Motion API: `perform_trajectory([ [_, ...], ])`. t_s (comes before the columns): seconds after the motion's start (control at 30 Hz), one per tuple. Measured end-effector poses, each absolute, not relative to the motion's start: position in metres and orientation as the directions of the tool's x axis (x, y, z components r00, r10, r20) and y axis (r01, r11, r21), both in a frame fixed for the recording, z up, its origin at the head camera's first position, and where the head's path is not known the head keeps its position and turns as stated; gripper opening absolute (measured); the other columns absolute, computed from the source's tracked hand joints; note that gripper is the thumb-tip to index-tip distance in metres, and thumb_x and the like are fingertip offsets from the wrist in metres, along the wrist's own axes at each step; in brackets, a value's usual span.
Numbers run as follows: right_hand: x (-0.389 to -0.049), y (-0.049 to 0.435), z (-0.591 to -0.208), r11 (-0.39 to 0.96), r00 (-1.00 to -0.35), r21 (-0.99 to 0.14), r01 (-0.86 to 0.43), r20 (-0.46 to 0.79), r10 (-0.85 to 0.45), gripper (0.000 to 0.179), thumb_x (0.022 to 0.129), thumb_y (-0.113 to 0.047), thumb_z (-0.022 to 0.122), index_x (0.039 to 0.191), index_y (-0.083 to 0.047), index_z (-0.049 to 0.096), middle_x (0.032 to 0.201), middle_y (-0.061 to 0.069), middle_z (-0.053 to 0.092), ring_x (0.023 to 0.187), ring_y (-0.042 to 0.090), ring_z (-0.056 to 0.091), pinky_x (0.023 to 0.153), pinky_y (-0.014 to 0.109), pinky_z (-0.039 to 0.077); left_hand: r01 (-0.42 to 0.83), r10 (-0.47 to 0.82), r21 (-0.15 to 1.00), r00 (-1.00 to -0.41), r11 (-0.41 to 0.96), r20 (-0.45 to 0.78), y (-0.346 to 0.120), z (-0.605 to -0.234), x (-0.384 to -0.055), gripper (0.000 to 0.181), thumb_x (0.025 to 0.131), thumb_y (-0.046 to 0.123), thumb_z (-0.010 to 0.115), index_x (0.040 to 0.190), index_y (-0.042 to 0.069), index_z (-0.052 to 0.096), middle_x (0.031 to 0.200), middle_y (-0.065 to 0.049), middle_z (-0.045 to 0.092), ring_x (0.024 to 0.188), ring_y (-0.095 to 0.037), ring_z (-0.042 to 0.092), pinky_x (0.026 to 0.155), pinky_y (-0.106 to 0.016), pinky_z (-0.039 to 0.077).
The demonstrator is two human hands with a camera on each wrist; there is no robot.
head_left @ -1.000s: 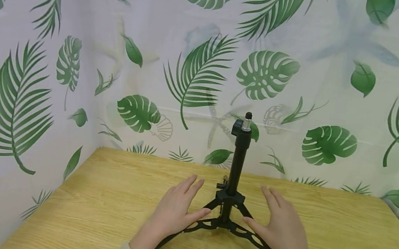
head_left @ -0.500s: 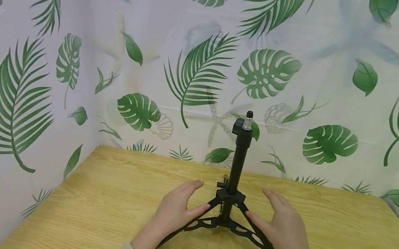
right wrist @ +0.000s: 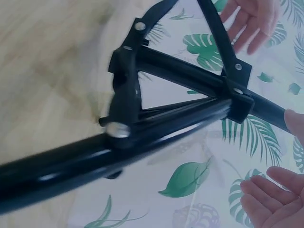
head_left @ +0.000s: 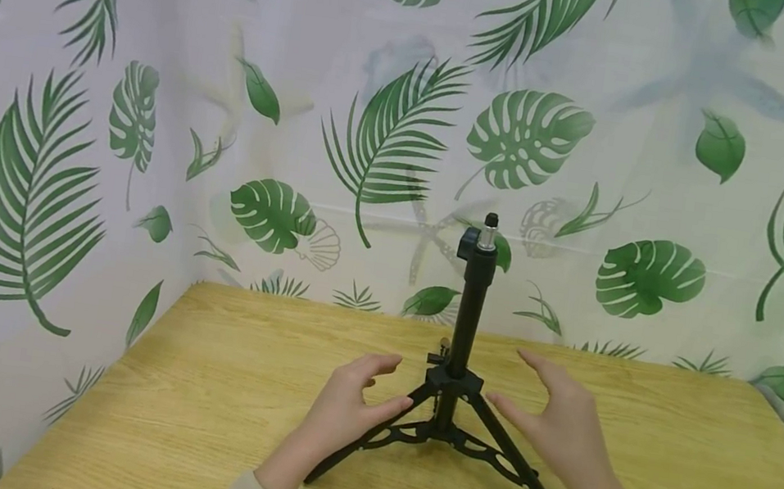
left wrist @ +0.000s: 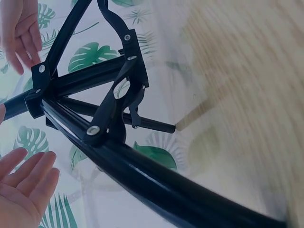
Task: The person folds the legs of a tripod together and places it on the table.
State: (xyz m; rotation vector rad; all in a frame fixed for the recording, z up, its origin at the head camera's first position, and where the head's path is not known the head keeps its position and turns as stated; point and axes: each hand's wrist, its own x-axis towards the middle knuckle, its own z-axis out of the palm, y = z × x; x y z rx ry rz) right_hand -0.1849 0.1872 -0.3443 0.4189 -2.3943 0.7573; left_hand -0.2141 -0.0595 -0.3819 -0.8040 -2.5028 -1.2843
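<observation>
A black tripod light stand (head_left: 469,321) stands upright on the table, its legs spread. At its top are a silver stud (head_left: 488,236) and a black knob (head_left: 468,243). My left hand (head_left: 344,408) is beside the left leg, thumb and fingers spread apart; the thumb overlaps that leg in the head view, and I cannot tell if it touches. On the other side my right hand (head_left: 565,424) is held with its fingers apart, palm towards the stand. Both wrist views show the leg braces and the collar (left wrist: 40,90), with relaxed fingers (right wrist: 266,194) around no part.
The wood-grain table (head_left: 236,356) reaches back to a white curtain (head_left: 274,122) printed with green leaves, which also hangs along the left and right sides. A smaller tightening screw (head_left: 438,358) sticks out behind the stand's collar.
My left fingers have bent inward a little. The right thumb has risen along the leg and the right hand has opened slightly wider. The stand stays in place; the head view has tilted slightly.
</observation>
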Motion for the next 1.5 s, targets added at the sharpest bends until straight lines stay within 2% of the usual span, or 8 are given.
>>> perform_trajectory([
  [0.13,-0.189,0.188,-0.337,0.752,-0.738,-0.428,-0.501,0.665,-0.113,0.056,0.065,-0.016,0.078,0.111,0.006,0.056,0.105,0.023,0.059,0.094,0.038,0.055,0.074,0.048,0.046,0.495,0.372,0.774,-0.857,0.396,0.358,-0.06,-0.383,-0.213,0.05,0.08,0.033,0.064,0.12,0.005,0.053,0.118,-0.007,0.055,0.105,-0.018,0.052,0.083,-0.032,0.044],
  [0.27,-0.191,0.186,-0.326,0.716,-0.737,-0.467,-0.519,0.668,-0.098,0.053,0.066,-0.013,0.077,0.112,0.004,0.056,0.106,0.021,0.059,0.095,0.037,0.056,0.075,0.046,0.046,0.475,0.394,0.796,-0.859,0.375,0.327,-0.062,-0.386,-0.213,0.049,0.08,0.032,0.065,0.119,0.004,0.054,0.117,-0.008,0.055,0.104,-0.018,0.053,0.083,-0.031,0.044],
  [0.4,-0.193,0.183,-0.312,0.689,-0.76,-0.513,-0.512,0.644,-0.085,0.049,0.07,-0.013,0.075,0.113,0.003,0.056,0.108,0.02,0.058,0.097,0.036,0.055,0.079,0.042,0.045,0.471,0.412,0.784,-0.859,0.405,0.304,-0.065,-0.391,-0.213,0.045,0.081,0.027,0.064,0.118,0.003,0.054,0.116,-0.01,0.056,0.103,-0.02,0.054,0.082,-0.031,0.044],
  [0.8,-0.203,0.17,-0.27,0.562,-0.771,-0.622,-0.545,0.635,-0.045,0.04,0.077,-0.015,0.07,0.111,0.001,0.058,0.111,0.013,0.059,0.102,0.024,0.055,0.083,0.022,0.042,0.453,0.468,0.736,-0.859,0.503,0.209,-0.077,-0.402,-0.211,0.033,0.08,0.015,0.065,0.11,0.001,0.06,0.104,-0.012,0.062,0.093,-0.021,0.059,0.077,-0.032,0.047],
  [1.17,-0.219,0.157,-0.239,0.454,-0.792,-0.696,-0.557,0.61,-0.036,0.043,0.08,-0.02,0.067,0.117,-0.002,0.055,0.112,0.011,0.059,0.104,0.018,0.054,0.083,0.021,0.042,0.469,0.495,0.7,-0.848,0.538,0.187,-0.086,-0.408,-0.209,0.024,0.077,0.015,0.069,0.098,0.004,0.066,0.089,-0.002,0.066,0.08,-0.008,0.06,0.067,-0.026,0.047],
  [1.3,-0.222,0.152,-0.232,0.416,-0.793,-0.716,-0.561,0.609,-0.019,0.039,0.08,-0.017,0.067,0.114,-0.001,0.057,0.107,0.011,0.061,0.098,0.017,0.057,0.081,0.02,0.044,0.477,0.505,0.675,-0.845,0.562,0.177,-0.088,-0.407,-0.208,0.019,0.075,0.014,0.07,0.091,0.004,0.067,0.082,0.0,0.066,0.073,-0.007,0.059,0.061,-0.024,0.044],
  [1.5,-0.228,0.147,-0.229,0.377,-0.804,-0.747,-0.548,0.594,0.009,0.037,0.08,-0.016,0.066,0.112,0.0,0.058,0.102,0.012,0.062,0.088,0.007,0.059,0.079,0.02,0.045,0.449,0.495,0.684,-0.856,0.575,0.146,-0.091,-0.405,-0.205,0.014,0.073,0.012,0.072,0.083,0.004,0.067,0.072,0.004,0.063,0.063,-0.003,0.054,0.055,-0.02,0.042],
])
